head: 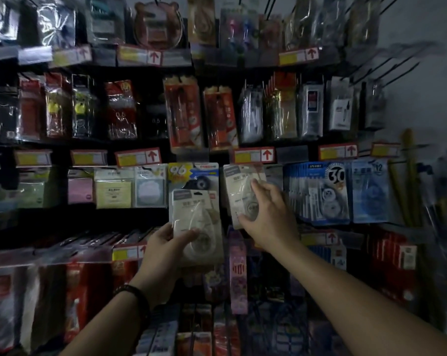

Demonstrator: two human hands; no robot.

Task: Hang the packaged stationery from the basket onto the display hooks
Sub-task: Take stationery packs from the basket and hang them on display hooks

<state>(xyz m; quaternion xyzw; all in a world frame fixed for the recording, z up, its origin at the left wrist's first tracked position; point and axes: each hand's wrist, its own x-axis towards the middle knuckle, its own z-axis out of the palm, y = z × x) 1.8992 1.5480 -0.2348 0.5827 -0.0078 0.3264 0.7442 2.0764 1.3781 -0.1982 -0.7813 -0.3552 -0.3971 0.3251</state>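
My left hand (166,250) grips a pale packaged correction tape (195,217) by its lower part, holding it upright in front of the display wall. My right hand (267,217) holds a second, matching pale correction tape pack (239,187), pressed up against the rack with its top near a hook in the third row. The pack sits tilted slightly left. Behind the left pack hangs a blue pack marked 96 (193,174). The basket is out of view.
Hooks full of packaged stationery cover the wall in several rows, with red-arrow price tags (253,155) under each row. Blue correction tape packs (320,191) hang just right of my right hand. Sticky-note packs (113,187) hang to the left. Bare hooks (397,65) jut out at upper right.
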